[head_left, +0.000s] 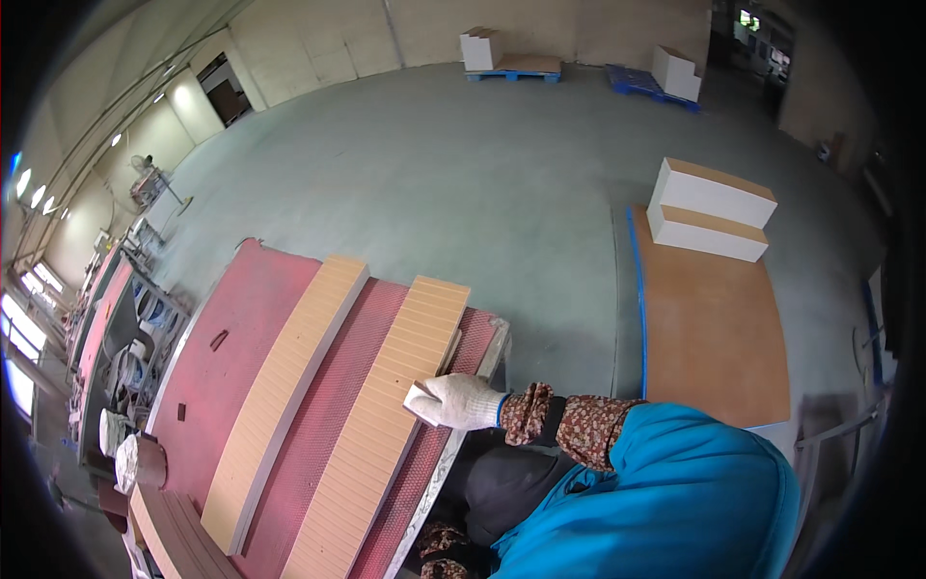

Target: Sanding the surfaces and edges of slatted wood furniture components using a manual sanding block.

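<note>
Daylight blazes white through the windows point(21, 326) at far left, ceiling lamps point(38, 198) glaring above them; soft, even light across the grey-green floor point(405, 174), straight edges bowing, black vignette swallowing the corners!

2 grooved boards point(376, 415) on red table point(231, 323)

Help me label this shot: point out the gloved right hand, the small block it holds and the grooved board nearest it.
Gloved right hand point(463, 400), head view: back of the glove.
Small block point(418, 401), head view: its pale face.
Grooved board point(379, 415), head view: middle of its top.
</note>
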The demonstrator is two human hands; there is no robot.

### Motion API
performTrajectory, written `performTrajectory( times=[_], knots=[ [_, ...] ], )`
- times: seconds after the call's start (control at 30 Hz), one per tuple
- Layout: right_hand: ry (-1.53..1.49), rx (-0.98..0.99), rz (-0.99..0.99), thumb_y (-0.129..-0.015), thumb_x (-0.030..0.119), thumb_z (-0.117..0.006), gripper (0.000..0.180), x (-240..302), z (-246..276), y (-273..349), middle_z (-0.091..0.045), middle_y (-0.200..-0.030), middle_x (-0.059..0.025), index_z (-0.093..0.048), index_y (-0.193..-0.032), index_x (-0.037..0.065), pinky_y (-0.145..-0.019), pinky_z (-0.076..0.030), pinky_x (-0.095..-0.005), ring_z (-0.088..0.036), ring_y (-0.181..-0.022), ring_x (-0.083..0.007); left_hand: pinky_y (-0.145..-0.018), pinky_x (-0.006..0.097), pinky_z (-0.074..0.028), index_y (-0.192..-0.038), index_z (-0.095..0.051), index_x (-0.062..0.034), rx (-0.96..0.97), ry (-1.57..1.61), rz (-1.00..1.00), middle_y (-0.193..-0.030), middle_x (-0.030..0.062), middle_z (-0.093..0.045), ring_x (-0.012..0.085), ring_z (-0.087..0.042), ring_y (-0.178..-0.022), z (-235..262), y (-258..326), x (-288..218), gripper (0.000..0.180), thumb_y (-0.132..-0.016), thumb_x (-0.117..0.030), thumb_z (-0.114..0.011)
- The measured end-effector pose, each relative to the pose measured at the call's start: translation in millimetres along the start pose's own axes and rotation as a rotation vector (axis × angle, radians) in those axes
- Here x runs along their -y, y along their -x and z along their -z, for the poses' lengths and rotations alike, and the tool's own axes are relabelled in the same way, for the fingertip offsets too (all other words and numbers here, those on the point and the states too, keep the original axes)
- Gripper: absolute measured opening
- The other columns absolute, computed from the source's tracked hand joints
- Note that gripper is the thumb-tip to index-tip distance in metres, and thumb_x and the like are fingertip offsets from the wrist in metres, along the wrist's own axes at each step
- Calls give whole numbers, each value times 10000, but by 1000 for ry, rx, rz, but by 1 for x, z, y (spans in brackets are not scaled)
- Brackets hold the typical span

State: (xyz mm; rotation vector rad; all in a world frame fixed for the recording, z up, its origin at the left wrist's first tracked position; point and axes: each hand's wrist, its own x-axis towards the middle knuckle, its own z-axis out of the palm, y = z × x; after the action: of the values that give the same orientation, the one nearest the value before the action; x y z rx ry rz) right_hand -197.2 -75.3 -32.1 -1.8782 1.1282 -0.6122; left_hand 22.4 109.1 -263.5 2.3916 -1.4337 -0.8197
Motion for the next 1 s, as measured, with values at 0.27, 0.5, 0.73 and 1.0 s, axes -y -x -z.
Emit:
performTrajectory(
  times=[0.27,0.5,0.73,1.0],
  knots=[
    [45,-2,-10,-1086,536,-568,554,6,6,-1,-765,-917,-255,-700,-1001,6,-818,-559,-563,-763,-914,-450,-1151,427,-486,-1409,-669,-32,3,15,-11,-1419,205,-689,333,-626,-1322,-1,-7,-12,399,-1069,-235,-623],
    [47,20,-46,-1095,527,-546,519,5,4,8,-776,-928,-224,-712,-1044,39,-833,-559,-541,-765,-936,-430,-1160,422,-480,-1420,-665,-31,7,33,-9,-1435,197,-682,322,-618,-1333,-7,10,-15,409,-1069,-236,-629],
    [-105,6,88,-1107,489,-542,487,8,3,-1,-734,-831,-207,-711,-953,59,-743,-558,-517,-737,-799,-406,-1168,416,-474,-1431,-660,-30,-23,94,-22,-1451,189,-675,311,-610,-1343,-4,37,-6,419,-1068,-236,-634],
    [-210,52,-76,-1120,315,-633,347,-2,6,-2,-741,-816,-65,-749,-1112,-12,-654,-559,-348,-699,-708,-149,-1178,410,-468,-1444,-654,-28,-19,176,-36,-1470,180,-667,298,-600,-1356,0,28,-35,431,-1067,-237,-641]
  ],
)
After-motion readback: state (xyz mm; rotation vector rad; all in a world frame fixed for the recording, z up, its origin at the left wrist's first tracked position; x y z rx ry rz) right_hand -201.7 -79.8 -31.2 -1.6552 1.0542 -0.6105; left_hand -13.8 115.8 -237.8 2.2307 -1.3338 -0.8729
